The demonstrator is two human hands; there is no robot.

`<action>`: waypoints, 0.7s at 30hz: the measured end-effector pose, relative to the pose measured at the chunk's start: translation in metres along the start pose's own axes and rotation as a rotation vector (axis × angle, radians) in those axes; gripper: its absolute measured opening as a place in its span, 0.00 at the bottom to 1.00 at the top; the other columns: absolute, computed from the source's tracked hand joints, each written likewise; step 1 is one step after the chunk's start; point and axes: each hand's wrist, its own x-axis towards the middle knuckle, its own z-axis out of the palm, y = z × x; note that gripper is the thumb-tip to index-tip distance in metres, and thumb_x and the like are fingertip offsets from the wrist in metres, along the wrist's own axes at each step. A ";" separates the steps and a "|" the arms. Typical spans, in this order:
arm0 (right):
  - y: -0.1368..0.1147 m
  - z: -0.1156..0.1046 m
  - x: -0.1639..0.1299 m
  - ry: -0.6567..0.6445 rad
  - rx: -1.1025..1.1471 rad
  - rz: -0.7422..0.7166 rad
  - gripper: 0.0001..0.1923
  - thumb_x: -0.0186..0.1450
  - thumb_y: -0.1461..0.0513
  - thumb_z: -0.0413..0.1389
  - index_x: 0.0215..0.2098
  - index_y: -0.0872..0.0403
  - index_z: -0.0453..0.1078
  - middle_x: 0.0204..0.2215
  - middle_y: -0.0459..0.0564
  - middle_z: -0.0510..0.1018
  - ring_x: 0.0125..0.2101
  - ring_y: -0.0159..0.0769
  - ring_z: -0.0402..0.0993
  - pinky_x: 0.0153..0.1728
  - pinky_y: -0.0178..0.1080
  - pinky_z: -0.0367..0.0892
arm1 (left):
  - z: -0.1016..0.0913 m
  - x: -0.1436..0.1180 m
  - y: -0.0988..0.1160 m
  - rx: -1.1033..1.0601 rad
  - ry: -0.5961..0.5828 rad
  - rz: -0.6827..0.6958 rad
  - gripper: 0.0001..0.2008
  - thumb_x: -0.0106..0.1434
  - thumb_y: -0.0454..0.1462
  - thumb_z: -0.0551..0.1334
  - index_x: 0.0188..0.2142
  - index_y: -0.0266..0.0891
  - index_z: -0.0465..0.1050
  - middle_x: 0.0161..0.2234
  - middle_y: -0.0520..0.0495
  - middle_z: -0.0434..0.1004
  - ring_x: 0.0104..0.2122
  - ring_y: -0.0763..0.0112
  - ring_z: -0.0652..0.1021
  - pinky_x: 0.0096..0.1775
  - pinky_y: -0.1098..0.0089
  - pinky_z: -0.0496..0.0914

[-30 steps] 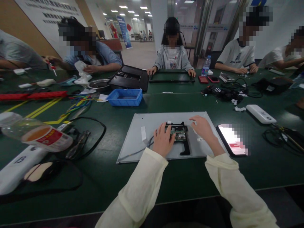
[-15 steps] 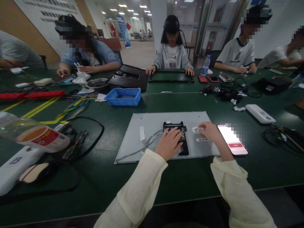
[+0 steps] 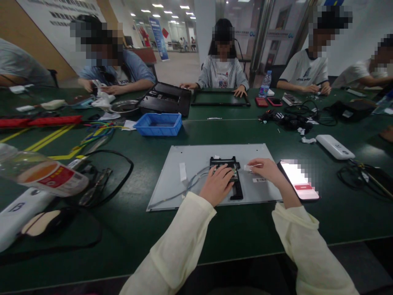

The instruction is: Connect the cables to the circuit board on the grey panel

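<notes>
While the cream sleeves stretch over the table edge, the left hand (image 3: 217,184) lies flat, fingers spread, on the black bracket (image 3: 227,176), seemingly pinning it to the grey panel (image 3: 184,157). Just beside it, the right hand (image 3: 265,169) pinches a small white tab (image 3: 247,167) near the circuit board (image 3: 235,168). A lit phone (image 3: 297,180) sits alongside, handy; farther off stands a blue tray (image 3: 158,125).
</notes>
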 end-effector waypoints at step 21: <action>-0.030 0.017 -0.015 -0.147 0.290 0.188 0.06 0.56 0.62 0.60 0.31 0.57 0.72 0.24 0.47 0.78 0.26 0.29 0.76 0.26 0.29 0.69 | -0.002 0.000 0.006 0.039 0.027 0.029 0.19 0.69 0.41 0.48 0.58 0.43 0.60 0.59 0.45 0.64 0.62 0.61 0.58 0.62 0.53 0.49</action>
